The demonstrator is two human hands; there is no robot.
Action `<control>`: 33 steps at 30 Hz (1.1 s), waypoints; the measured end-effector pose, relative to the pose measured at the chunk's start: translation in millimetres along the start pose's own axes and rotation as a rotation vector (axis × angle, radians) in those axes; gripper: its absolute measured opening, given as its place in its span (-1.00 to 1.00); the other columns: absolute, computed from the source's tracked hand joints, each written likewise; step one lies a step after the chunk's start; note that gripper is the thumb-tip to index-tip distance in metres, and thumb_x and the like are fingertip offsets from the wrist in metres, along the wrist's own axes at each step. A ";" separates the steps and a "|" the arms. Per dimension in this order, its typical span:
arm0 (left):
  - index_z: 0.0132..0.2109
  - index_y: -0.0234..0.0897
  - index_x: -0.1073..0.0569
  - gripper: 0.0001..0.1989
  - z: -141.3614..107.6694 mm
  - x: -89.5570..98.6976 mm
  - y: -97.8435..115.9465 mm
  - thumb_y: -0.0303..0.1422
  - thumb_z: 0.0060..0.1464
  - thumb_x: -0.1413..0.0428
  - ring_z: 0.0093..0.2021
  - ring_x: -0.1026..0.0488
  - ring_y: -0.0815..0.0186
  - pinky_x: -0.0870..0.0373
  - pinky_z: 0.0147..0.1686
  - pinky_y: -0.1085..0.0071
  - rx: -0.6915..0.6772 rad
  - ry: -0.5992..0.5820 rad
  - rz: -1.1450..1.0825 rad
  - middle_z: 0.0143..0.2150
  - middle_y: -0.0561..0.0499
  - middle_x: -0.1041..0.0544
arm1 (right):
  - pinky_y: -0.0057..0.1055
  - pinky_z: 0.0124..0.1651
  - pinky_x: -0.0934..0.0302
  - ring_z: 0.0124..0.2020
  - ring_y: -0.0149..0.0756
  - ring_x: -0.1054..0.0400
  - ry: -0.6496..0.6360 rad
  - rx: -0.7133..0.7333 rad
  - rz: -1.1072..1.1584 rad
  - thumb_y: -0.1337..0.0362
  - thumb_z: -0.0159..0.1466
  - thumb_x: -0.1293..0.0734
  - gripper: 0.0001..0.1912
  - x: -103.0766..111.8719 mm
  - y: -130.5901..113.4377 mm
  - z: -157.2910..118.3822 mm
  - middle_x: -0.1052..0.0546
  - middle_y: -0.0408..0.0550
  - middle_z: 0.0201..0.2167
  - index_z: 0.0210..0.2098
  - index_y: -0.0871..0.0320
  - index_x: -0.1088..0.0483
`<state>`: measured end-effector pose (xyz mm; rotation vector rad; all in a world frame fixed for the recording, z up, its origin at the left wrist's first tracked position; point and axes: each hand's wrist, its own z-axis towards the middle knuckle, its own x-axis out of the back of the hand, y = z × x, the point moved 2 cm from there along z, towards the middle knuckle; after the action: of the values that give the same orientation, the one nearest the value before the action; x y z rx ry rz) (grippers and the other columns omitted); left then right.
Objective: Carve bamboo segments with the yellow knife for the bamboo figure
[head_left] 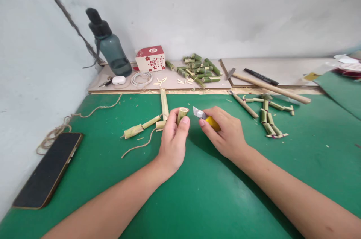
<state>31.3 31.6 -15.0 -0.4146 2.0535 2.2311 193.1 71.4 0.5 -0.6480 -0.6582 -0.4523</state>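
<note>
My left hand (173, 143) is closed around a short bamboo piece (182, 114), its cut, hollow end facing up. In my right hand (227, 131) is a yellow utility knife (213, 123), the blade pointing left toward the bamboo but apart from it. Just beyond my left hand lie bamboo pieces (134, 131) strung on twine, with a longer pale stick (164, 103) behind them. To the right of my right hand rests a jointed figure of green bamboo pieces (266, 116), bound in places with dark purple thread.
A phone (49, 171) and coiled twine (56, 133) lie at left. On the back ledge are a bottle (114, 52), a red and white box (150, 59), a white cable (141, 79), a bamboo pile (200, 69), a long-handled tool (270, 87) and a black pen (261, 76).
</note>
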 end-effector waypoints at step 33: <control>0.42 0.45 -0.03 -0.31 -18.3 -6.5 4.1 0.14 0.23 -0.09 -0.12 -0.33 0.25 -0.47 -0.14 0.24 -0.335 -0.139 -0.211 0.08 -0.02 -0.21 | 0.07 0.30 -0.20 0.26 -0.03 -0.25 -0.354 0.205 0.167 0.10 0.48 -0.31 -0.74 -4.4 -7.7 3.5 -0.53 0.06 0.19 0.00 0.09 -0.55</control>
<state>39.2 13.9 -10.5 -0.4598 1.4956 2.3952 184.1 69.1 2.8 -0.5871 -0.9639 -0.1112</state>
